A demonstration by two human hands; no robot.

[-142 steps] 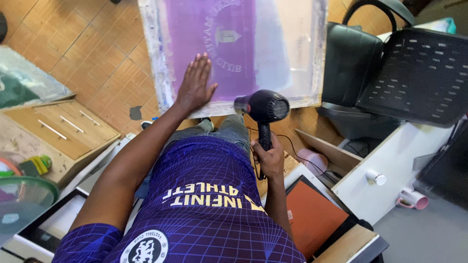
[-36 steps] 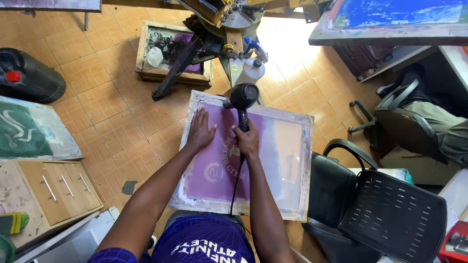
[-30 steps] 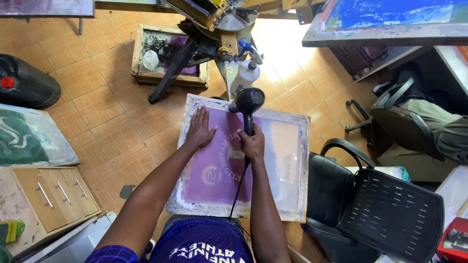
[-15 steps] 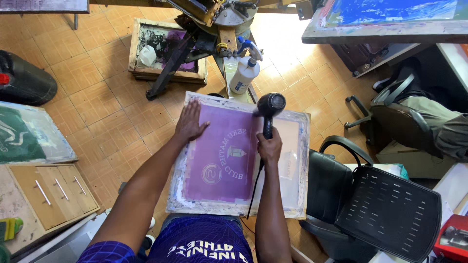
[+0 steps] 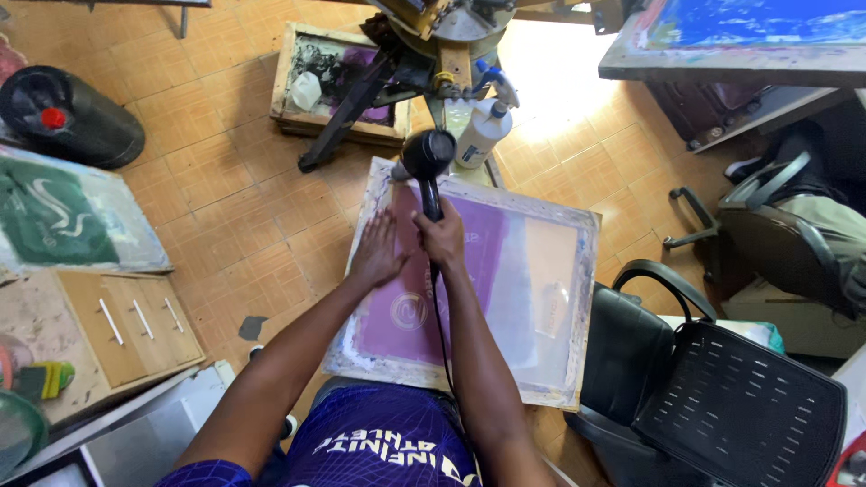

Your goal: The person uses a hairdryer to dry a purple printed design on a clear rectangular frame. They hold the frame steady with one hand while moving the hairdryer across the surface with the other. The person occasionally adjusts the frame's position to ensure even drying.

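Drying the screen frame (image 5: 577, 298): right hand (image 5: 439, 242) grips the hair dryer (image 5: 427, 158); left hand (image 5: 379, 252) lies flat, fingers spread, on the purple mesh (image 5: 469, 271). Next, judging by coverage, the airflow needs sweeping toward the pale right section.

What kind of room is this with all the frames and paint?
Probably a screen-printing workshop. The right hand holds a hair dryer over a purple-coated mesh frame, and more frames lie on the tile floor.

tiled floor (image 5: 225, 207), black jug (image 5: 72, 117), wooden tray (image 5: 334, 86)

Bright daylight glare top centre; edges w/ fisheye warp
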